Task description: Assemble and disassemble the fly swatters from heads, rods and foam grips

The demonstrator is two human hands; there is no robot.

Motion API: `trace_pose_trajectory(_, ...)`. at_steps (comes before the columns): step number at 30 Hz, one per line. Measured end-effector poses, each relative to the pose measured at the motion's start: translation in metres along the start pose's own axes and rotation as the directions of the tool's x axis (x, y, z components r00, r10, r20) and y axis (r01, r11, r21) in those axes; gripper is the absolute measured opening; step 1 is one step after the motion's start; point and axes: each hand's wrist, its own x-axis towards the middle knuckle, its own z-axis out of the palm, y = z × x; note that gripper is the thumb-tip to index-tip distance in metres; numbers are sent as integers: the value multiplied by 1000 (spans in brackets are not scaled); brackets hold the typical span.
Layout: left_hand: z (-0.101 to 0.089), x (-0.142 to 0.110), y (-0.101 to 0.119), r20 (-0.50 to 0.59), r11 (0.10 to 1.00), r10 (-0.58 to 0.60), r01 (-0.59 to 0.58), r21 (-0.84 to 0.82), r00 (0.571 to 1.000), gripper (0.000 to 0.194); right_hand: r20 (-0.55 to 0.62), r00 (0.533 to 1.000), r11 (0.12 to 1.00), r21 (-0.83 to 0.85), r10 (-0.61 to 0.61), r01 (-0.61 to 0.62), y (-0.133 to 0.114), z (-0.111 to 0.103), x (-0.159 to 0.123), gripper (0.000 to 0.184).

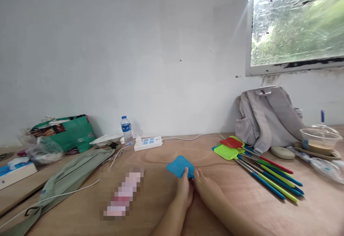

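Note:
A blue mesh fly swatter head (179, 165) lies flat on the wooden table (161, 207) in front of me. My left hand (185, 188) pinches its near edge, fingers closed on it. Just to the right, my right hand (202, 184) reaches to the same near corner with fingers drawn together; the swatter's handle is hidden under my hands. A pile of several fly swatters (258, 168), with green and red heads and blue, green and red handles, lies to the right, apart from both hands.
A grey backpack (266, 117) leans on the wall at right, beside a plastic bowl (319, 138). A water bottle (126, 130), white power strip (148, 143), green bag (67, 132), olive pouch (72, 177) and a blurred patch (122, 193) are to the left.

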Motion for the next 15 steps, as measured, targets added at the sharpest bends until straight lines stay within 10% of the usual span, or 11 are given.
trace_pose_trajectory(9,1,23,10,-134,999,32,-35,-24,990,36,56,998,952,304,-35,16,-5,-4,17,27)
trace_pose_trajectory(15,-35,30,64,-253,980,181,-196,-35,950,37,59,998,827,561,-3,-31,24,-5,12,24)
